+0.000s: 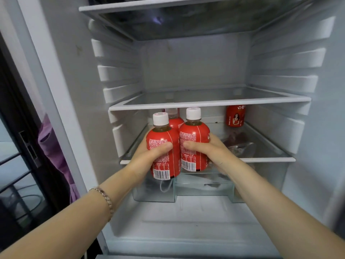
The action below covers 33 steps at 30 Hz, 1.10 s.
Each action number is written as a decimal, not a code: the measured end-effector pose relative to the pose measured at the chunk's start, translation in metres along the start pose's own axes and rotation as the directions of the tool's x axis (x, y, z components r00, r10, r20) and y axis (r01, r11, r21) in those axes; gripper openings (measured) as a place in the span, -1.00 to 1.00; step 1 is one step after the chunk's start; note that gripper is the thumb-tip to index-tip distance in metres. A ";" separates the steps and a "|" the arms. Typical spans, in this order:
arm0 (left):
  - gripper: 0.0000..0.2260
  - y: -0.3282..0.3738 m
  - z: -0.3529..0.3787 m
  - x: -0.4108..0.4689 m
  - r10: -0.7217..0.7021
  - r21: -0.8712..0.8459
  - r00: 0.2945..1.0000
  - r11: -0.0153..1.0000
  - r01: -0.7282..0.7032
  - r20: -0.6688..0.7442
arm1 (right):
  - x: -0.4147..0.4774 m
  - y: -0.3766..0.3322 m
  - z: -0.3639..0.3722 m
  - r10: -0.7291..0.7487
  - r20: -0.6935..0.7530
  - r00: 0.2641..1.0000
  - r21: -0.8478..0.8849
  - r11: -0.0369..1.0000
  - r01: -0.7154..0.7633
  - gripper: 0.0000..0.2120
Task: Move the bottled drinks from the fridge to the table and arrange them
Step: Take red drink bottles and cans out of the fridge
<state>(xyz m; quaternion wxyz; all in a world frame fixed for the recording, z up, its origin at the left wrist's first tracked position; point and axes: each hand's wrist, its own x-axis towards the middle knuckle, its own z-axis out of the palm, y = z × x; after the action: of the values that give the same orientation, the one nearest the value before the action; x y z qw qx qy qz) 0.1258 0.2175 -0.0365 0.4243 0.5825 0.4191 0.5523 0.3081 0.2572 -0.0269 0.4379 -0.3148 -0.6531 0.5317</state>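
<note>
Two red-labelled, white-capped bottles are held side by side at the mouth of the fridge (186, 62), one in each grip. The left grip (147, 159) is wrapped round the left bottle (162, 139), thumb across the label. The right grip (212, 152) is wrapped round the right bottle (194, 137) in the same way. Both bottles are kept upright, long axis vertical, caps above the grips and barcodes below them, and their sides are touching or nearly so between the two thumbs. Their bases are seen below the front rim of the lower shelf (270, 159), so they are judged to be lifted clear of it and not resting on it. The caps lie close under the front rim of the upper shelf (205, 104), which counts for the coming move: a pull straight back toward the body, kept level, is judged safer than a lift. The tabletop is not in view, so its direction from the grips cannot be told. Beyond the grips, a third bottle (175, 121) stands directly behind the held pair, nearer the left grip. A fourth bottle (235, 116) stands at the rear, beyond and to the outside of the right grip, which is the nearer one for it.
</note>
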 end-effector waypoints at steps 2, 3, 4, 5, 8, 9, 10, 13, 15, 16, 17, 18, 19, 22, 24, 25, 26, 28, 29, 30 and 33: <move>0.05 0.000 0.003 -0.007 0.012 -0.006 1.000 1.000 -0.012 0.000 | -0.007 0.001 0.005 -0.042 -0.045 0.998 0.039 0.998 0.044 -0.60; 0.04 0.002 0.004 -0.009 0.016 -0.012 1.000 1.000 -0.016 -0.006 | -0.010 0.001 0.008 -0.056 -0.069 0.996 0.052 0.997 0.060 -0.55; 0.03 0.004 0.004 -0.011 0.018 -0.028 1.000 0.999 -0.018 -0.016 | -0.011 0.001 0.011 -0.065 -0.093 0.994 0.059 0.996 0.070 -0.53; 0.02 0.005 0.006 -0.011 0.012 -0.052 0.999 0.999 -0.013 -0.030 | -0.013 0.002 0.013 -0.075 -0.113 0.991 0.069 0.994 0.083 -0.53; -0.01 0.011 0.009 -0.012 -0.004 -0.140 0.999 0.990 -0.003 -0.054 | -0.015 0.002 0.020 -0.082 -0.152 0.985 0.094 0.991 0.097 -0.59; -0.03 0.012 0.008 -0.012 -0.006 -0.143 0.998 0.990 -0.002 -0.056 | -0.016 0.001 0.022 -0.075 -0.161 0.984 0.096 0.991 0.091 -0.60; -0.06 0.013 0.009 -0.013 -0.009 -0.141 0.998 0.990 0.001 -0.056 | -0.018 -0.002 0.023 -0.068 -0.165 0.984 0.097 0.992 0.085 -0.59; -0.23 0.025 0.008 -0.016 -0.046 -0.159 0.998 0.987 0.038 -0.044 | -0.022 -0.009 0.025 -0.007 -0.181 0.983 0.132 0.991 0.031 -0.46; -0.35 0.038 0.009 -0.019 -0.113 -0.162 0.994 0.981 0.109 -0.011 | -0.026 -0.015 0.026 0.070 -0.176 0.982 0.192 0.981 -0.035 -0.39; -0.44 0.045 0.009 -0.017 -0.140 -0.171 0.990 0.975 0.139 0.008 | -0.028 -0.018 0.027 0.104 -0.159 0.982 0.218 0.974 -0.068 -0.38; -0.50 0.050 0.007 -0.018 -0.169 -0.183 0.985 0.968 0.171 0.028 | -0.030 -0.021 0.028 0.131 -0.143 0.981 0.235 0.967 -0.094 -0.36; -0.53 0.054 0.006 -0.016 -0.201 -0.193 0.978 0.959 0.208 0.056 | -0.032 -0.023 0.030 0.157 -0.134 0.979 0.248 0.961 -0.120 -0.34; -0.53 0.058 0.006 -0.017 -0.234 -0.198 0.968 0.949 0.247 0.084 | -0.034 -0.024 0.031 0.180 -0.122 0.976 0.261 0.955 -0.144 -0.33; -0.48 0.055 0.003 -0.028 -0.326 -0.181 0.937 0.921 0.345 0.127 | -0.043 -0.021 0.040 0.255 -0.093 0.962 0.294 0.931 -0.218 -0.37; -0.56 0.050 0.002 -0.039 -0.359 -0.185 0.923 0.906 0.380 0.138 | -0.050 -0.019 0.046 0.283 -0.100 0.954 0.301 0.922 -0.242 -0.40; -0.59 0.047 0.000 -0.047 -0.380 -0.196 0.914 0.894 0.402 0.143 | -0.054 -0.016 0.049 0.301 -0.104 0.948 0.303 0.917 -0.258 -0.40; -0.59 0.046 -0.001 -0.048 -0.390 -0.193 0.909 0.890 0.413 0.146 | -0.056 -0.015 0.051 0.319 -0.107 0.942 0.305 0.912 -0.274 -0.40; -0.58 0.046 -0.004 -0.058 -0.415 -0.174 0.899 0.883 0.435 0.142 | -0.062 -0.012 0.058 0.351 -0.108 0.930 0.307 0.901 -0.305 -0.39; -0.59 0.046 -0.004 -0.061 -0.419 -0.165 0.896 0.883 0.439 0.144 | -0.065 -0.013 0.060 0.351 -0.113 0.930 0.306 0.902 -0.303 -0.38; -0.60 0.047 -0.006 -0.065 -0.416 -0.158 0.899 0.887 0.435 0.138 | -0.068 -0.013 0.063 0.348 -0.109 0.931 0.307 0.903 -0.301 -0.37; -0.54 0.054 -0.008 -0.089 -0.375 -0.163 0.924 0.910 0.382 0.075 | -0.078 -0.017 0.074 0.314 -0.087 0.945 0.276 0.919 -0.280 -0.41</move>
<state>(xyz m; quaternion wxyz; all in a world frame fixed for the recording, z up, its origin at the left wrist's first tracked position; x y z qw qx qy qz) 0.1150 0.1172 -0.0102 0.5814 0.4624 0.4649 0.4817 0.2748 0.1542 -0.0328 0.4310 -0.3840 -0.4923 0.6515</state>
